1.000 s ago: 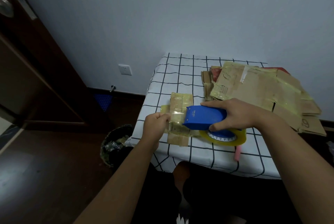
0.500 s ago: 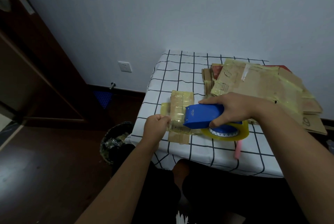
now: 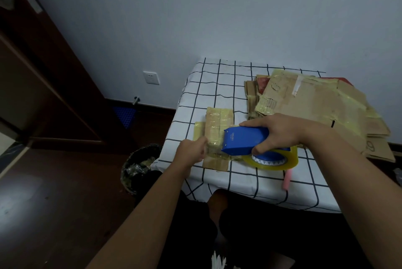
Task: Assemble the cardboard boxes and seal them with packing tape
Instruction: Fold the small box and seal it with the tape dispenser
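Observation:
A small flattened cardboard box [image 3: 218, 125], covered with yellowish tape, lies on the near left part of the checked tablecloth [image 3: 208, 86]. My right hand [image 3: 276, 131] grips a blue tape dispenser [image 3: 243, 140] with a yellow-clear tape roll [image 3: 272, 161], held low over the box. My left hand [image 3: 191, 151] pinches the loose tape end at the dispenser's mouth, over the box's left side. The part of the box under the dispenser is hidden.
A pile of larger flattened cardboard boxes [image 3: 322, 110] covers the right of the table. A pink pen-like object [image 3: 287, 179] lies near the front edge. A waste bin [image 3: 139, 166] with tape scraps stands on the dark floor left of the table, near a dark wooden door [image 3: 32, 86].
My left hand has drawn the tape end a little to the left, away from the dispenser. The dispenser has tilted slightly; the view has shifted a bit.

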